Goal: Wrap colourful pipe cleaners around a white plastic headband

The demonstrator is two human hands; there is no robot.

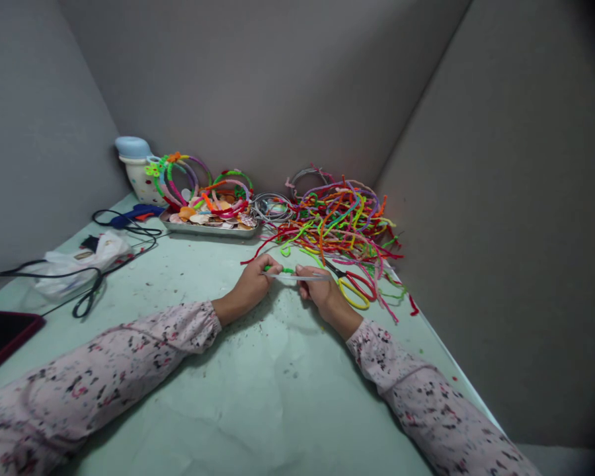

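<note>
Over the middle of the table, my left hand (258, 277) and my right hand (318, 285) are close together, fingers pinched. Between them runs a thin pale strip (292, 277), seen nearly edge-on, so its full shape cannot be told. A short length of green pipe cleaner (287, 270) lies along its top side, fuzzy and tightly coiled in look. My left fingers grip the green pipe cleaner at its left end, and my right fingers close on the strip. Just right of my right hand lie scissors (354, 291) with red and yellow handles.
A heap of coloured pipe cleaners (342, 218) fills the back right, beside grey wire coils (272, 207). A metal tray (211, 229) holds wrapped hoops and several flat pieces. At left are a bottle (141, 172), black cable (99, 281), plastic bag (64, 277) and phone (4, 337).
</note>
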